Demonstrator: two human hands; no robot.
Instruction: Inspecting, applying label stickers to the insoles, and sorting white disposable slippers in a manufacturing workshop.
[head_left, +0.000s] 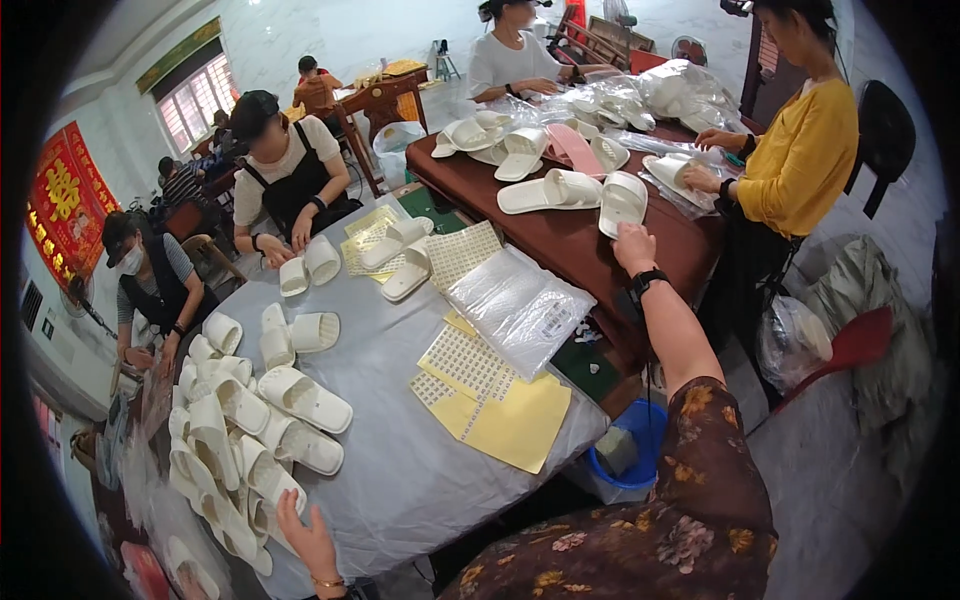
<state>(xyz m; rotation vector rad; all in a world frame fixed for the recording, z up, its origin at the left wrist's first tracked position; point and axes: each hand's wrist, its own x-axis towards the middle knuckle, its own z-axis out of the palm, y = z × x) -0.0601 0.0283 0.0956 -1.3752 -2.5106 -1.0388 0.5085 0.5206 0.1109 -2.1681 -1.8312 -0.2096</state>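
Observation:
My right arm reaches far across to the brown-covered table, where my right hand (635,248) grips the near end of a cream slide slipper (623,200). Beside that slipper lies another cream slipper (550,191), and a pink slipper (573,150) rests behind. At the lower left, my left hand (308,538) is open with fingers apart, next to a heap of cream slippers (240,410) on the grey-covered table (370,500). Nothing shows in this hand; its fingertips are close to the heap's near slippers, and I cannot tell whether they touch.
Yellow sticker sheets (515,420) and a clear plastic package (520,305) lie mid-table. A blue bin (630,450) stands below the table edge. A co-worker in yellow (800,150) handles a bagged slipper at right; another in a black apron (300,170) handles slippers across the table.

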